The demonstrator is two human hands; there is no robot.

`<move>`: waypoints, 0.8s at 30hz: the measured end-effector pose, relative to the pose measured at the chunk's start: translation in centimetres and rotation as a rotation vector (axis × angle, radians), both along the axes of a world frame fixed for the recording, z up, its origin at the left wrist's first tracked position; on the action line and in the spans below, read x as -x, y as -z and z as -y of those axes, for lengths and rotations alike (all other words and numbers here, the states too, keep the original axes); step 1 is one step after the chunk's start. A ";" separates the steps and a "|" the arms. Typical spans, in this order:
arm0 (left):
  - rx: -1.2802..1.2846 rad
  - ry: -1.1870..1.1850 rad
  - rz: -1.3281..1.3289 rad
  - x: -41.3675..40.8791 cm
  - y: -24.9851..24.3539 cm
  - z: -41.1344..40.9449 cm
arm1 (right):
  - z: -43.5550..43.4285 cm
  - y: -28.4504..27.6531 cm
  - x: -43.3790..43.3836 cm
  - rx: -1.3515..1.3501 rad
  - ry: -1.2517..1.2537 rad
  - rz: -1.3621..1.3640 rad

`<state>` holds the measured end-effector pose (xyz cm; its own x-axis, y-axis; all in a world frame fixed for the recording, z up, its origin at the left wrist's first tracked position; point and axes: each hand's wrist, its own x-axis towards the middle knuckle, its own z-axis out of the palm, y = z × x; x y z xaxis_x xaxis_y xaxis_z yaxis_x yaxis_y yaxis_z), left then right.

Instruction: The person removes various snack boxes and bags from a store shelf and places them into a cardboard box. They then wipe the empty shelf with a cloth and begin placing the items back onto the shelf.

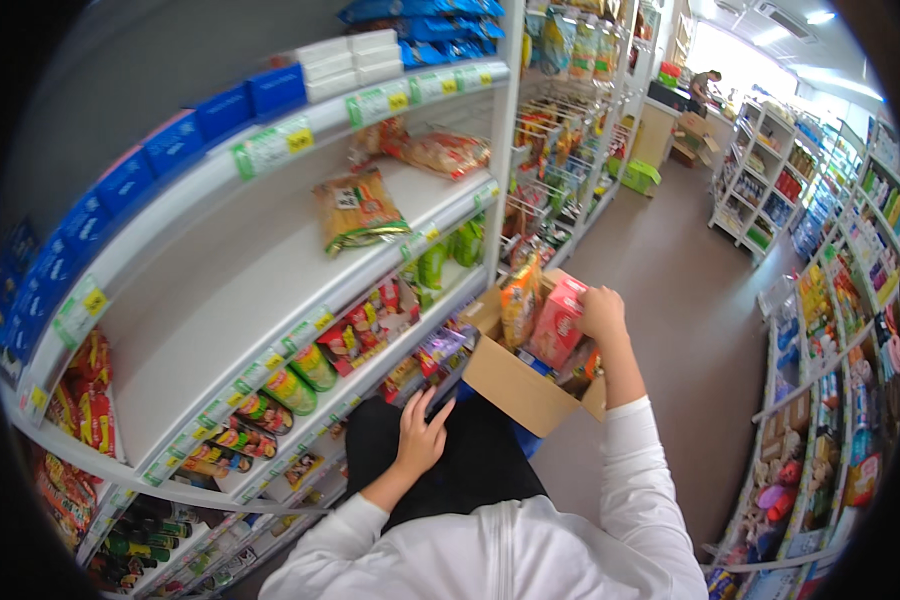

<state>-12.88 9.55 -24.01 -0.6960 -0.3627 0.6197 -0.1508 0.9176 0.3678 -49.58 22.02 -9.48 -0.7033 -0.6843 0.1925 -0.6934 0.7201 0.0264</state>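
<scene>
My right hand (pixel 602 311) grips the upper edge of a pink-red snack box (pixel 557 324), which is tilted inside an open cardboard carton (pixel 521 386). Beside it in the carton stands an orange snack bag (pixel 521 304); other packages lie lower down, partly hidden. Over my dark-trousered lap, my left hand (pixel 422 433) holds nothing, its fingers apart, near the lower shelves. A purple snack package (pixel 441 349) lies on a shelf just beyond those fingers. On the wide white shelf (pixel 217 300) to the left rests a yellow-brown snack bag (pixel 361 210).
Blue boxes (pixel 172 141) line the upper shelf. Green canisters (pixel 291 390) lie lower down. Another stocked shelf unit (pixel 825 420) runs along the right, across the brown aisle floor (pixel 690 300). Far off, a person (pixel 701 90) stands at a counter near a green box (pixel 640 176).
</scene>
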 end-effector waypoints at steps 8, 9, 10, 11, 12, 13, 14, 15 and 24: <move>-0.403 -0.275 0.232 -13.6 9.2 -0.8 | 0.7 -1.5 0.1 -0.041 -0.032 -0.017; -0.374 -0.256 0.222 -13.3 9.1 -0.9 | 0.5 -0.8 0.5 -0.039 -0.019 -0.047; -0.382 -0.234 0.188 -13.1 9.0 -0.6 | 0.8 0.0 0.5 -0.041 -0.019 -0.070; -0.391 -0.210 0.154 -12.6 8.8 -0.2 | 1.2 0.6 0.7 -0.018 -0.007 -0.104; -0.389 -0.211 0.149 -12.5 8.3 0.0 | 1.6 0.6 -0.1 -0.017 -0.044 -0.116; -0.417 -0.205 0.140 -12.4 8.3 0.1 | 2.0 0.3 -0.9 -0.007 -0.080 -0.133; -0.435 -0.194 0.139 -12.4 8.4 -0.1 | 2.3 0.3 -1.0 -0.020 -0.099 -0.156; -0.454 -0.182 0.138 -12.7 8.4 -0.2 | 2.6 0.3 -1.2 -0.033 -0.116 -0.180; -0.610 -0.068 0.054 -17.1 7.0 -1.8 | 2.0 0.7 -3.9 -0.169 -0.011 -0.196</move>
